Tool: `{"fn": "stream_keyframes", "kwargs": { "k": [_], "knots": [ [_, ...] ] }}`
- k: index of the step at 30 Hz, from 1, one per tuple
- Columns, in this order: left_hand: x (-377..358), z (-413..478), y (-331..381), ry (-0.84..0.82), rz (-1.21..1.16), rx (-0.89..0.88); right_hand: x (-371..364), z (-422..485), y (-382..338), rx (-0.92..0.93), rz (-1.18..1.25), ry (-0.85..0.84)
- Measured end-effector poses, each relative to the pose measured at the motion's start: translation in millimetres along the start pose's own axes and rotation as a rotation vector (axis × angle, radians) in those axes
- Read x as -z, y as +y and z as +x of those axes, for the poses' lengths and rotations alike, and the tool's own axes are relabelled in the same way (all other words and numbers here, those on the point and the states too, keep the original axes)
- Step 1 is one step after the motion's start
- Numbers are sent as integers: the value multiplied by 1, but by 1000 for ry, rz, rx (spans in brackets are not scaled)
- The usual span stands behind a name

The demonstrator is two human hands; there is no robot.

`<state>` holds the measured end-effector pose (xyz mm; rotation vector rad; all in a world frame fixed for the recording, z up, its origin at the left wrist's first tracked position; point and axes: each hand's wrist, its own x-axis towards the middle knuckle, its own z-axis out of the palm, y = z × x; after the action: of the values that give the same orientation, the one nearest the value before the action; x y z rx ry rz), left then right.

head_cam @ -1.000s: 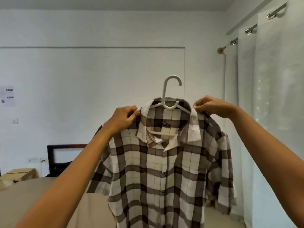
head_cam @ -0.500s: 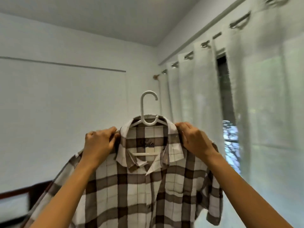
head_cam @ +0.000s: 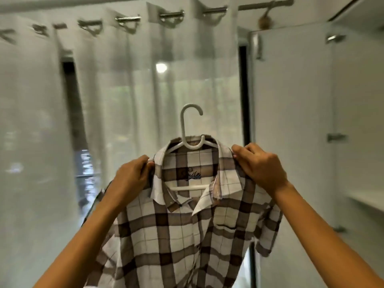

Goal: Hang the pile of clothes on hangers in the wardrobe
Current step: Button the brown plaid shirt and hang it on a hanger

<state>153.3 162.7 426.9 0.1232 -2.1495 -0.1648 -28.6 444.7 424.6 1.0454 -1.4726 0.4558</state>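
Brown-white plaid shirt (head_cam: 187, 235) on white hanger (head_cam: 183, 129); left grip (head_cam: 133, 179), right grip (head_cam: 261, 165) seemingly pinch its shoulders.

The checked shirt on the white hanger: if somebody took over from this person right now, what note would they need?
Left hand: grips one shoulder of the brown-and-white checked shirt.
Right hand: grips the other shoulder.
The shirt sits on the white plastic hanger, held up before the sheer white curtain; the hook is free.
Done: shirt on hanger.
Left: hook it inside the white wardrobe at the right; its rail is out of view.
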Motion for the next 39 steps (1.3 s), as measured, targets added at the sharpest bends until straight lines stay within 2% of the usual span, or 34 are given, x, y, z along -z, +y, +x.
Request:
{"fn": "stream_keyframes", "kwargs": {
  "k": [8, 15, 20, 26, 35, 39],
  "knots": [
    [-216, 134, 196, 15, -360, -213, 144, -61, 196, -121, -395, -76],
    [-340, 216, 362, 49, -636, -397, 244, -81, 299, -174, -693, -154],
    [-403, 262, 464, 76, -851, -479, 302, -84, 357, -125, -914, -390],
    [-468, 313, 567, 112, -1020, -612, 327, -86, 405, -116, -1260, -520],
    [-522, 390, 691, 278, -1194, -716, 336, -85, 476, -159, -1570, -450],
    [-539, 416, 746, 309, -1259, -722, 345, -84, 515, -240, -1647, -332]
  ]
}}
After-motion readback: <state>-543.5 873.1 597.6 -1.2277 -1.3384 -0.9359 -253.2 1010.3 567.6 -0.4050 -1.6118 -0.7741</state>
